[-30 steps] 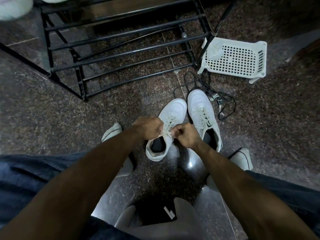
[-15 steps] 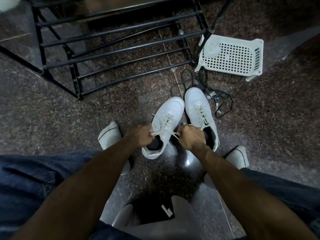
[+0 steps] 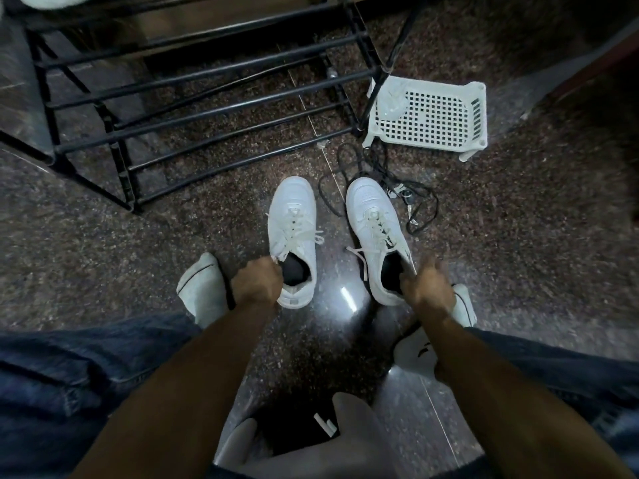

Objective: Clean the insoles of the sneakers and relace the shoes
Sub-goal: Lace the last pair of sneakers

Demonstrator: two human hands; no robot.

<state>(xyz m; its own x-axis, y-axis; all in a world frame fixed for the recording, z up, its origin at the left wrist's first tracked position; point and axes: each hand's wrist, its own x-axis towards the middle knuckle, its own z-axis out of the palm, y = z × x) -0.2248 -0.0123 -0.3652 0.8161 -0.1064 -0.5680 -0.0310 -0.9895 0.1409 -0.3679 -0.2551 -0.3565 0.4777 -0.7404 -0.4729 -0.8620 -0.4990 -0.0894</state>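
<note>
Now both white leather sneakers stand laced at the middle of the frame. The left hand (image 3: 256,285) grips the collar of the left sneaker (image 3: 293,236), and the right hand (image 3: 428,292) grips the heel of the right sneaker (image 3: 378,236). I think it is best to lift them level, so the loose lace ends (image 3: 320,236) do not drag.
</note>
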